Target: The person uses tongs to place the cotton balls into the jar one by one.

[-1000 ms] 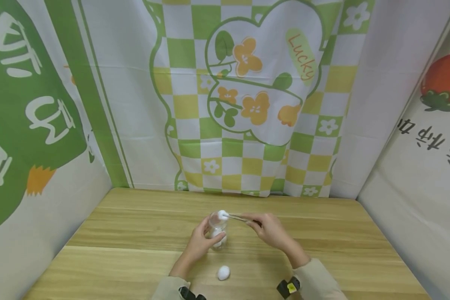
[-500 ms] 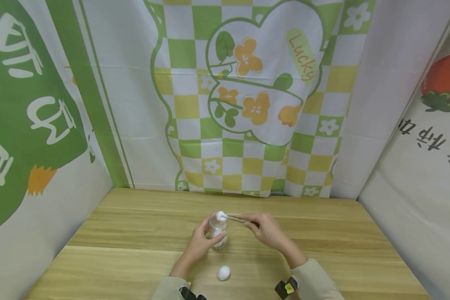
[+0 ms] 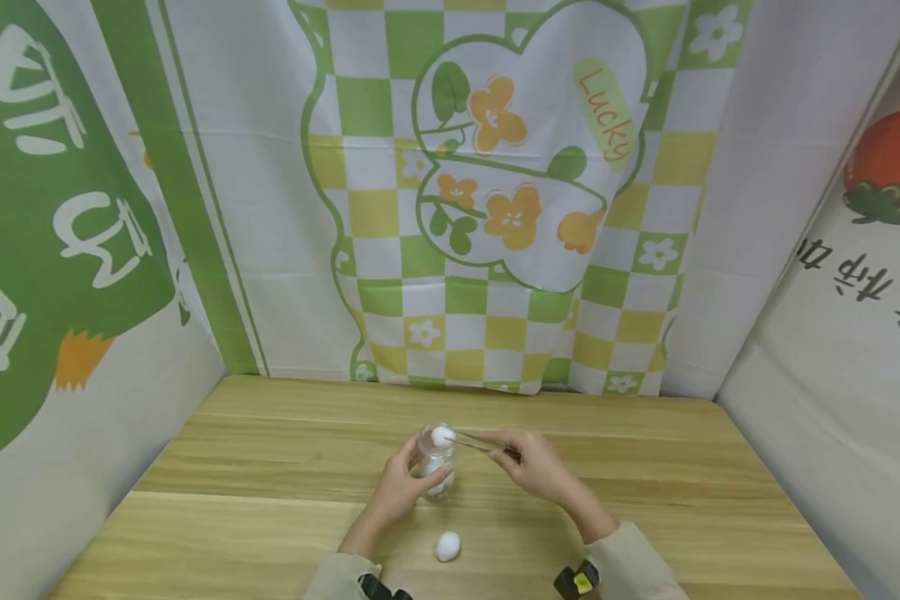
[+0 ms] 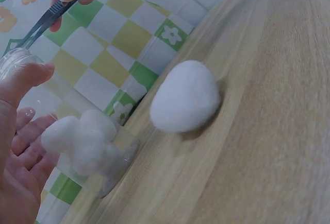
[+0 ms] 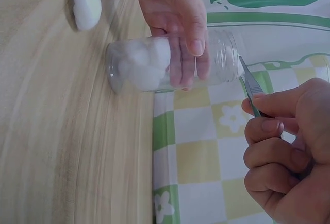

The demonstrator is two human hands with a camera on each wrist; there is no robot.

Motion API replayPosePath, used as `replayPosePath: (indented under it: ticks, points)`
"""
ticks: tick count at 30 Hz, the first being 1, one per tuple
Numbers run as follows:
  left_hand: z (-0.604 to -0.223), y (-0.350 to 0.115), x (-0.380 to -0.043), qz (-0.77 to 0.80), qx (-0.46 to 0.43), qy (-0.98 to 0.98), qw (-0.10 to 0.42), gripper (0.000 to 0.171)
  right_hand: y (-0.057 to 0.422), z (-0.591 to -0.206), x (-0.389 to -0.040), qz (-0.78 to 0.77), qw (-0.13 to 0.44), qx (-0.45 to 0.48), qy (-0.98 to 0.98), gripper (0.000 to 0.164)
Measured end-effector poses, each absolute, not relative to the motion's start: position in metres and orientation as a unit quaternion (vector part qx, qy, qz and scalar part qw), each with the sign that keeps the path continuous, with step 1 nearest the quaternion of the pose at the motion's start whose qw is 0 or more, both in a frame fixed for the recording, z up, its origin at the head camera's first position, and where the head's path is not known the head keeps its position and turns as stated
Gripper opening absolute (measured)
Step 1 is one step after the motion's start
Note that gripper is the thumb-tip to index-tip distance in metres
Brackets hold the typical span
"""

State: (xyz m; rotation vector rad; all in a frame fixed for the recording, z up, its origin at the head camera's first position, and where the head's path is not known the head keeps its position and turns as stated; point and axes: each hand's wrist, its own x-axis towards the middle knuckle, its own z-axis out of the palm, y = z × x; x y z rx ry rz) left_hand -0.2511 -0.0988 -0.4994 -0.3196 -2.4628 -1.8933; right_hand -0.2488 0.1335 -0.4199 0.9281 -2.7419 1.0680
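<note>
My left hand (image 3: 401, 485) grips a clear jar (image 5: 225, 62) round its side, thumb across the front. The jar stands upright on the table, its lower part holding several white cotton balls (image 5: 140, 64). My right hand (image 5: 294, 154) pinches metal tweezers (image 5: 252, 84) between thumb and fingers. In the head view the tweezers' tips lie at a cotton ball (image 3: 442, 436) in the jar's mouth, the two prongs looking spread apart. Another cotton ball (image 4: 185, 98) lies loose on the table, in front of the jar on the person's side.
The wooden table (image 3: 270, 450) reaches back to a green and yellow checked cloth (image 3: 450, 325) hanging behind it. Printed cloths also hang at the left (image 3: 60, 208) and right (image 3: 832, 350). Dark bands (image 3: 576, 579) sit at both wrists.
The cotton ball at the tweezers has sunk slightly from above the rim into the jar's mouth. The tweezers' prongs now look wider apart. My left hand and the loose cotton ball stay put.
</note>
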Motion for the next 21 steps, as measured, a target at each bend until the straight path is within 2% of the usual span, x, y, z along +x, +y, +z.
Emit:
replayPosePath:
  ticks: [21]
  points:
    - [-0.499,-0.098,-0.249,-0.607,-0.109,-0.787,0.014,0.079,0.147,-0.424,-0.240,0.379,0.003,0.293,-0.878,0.032]
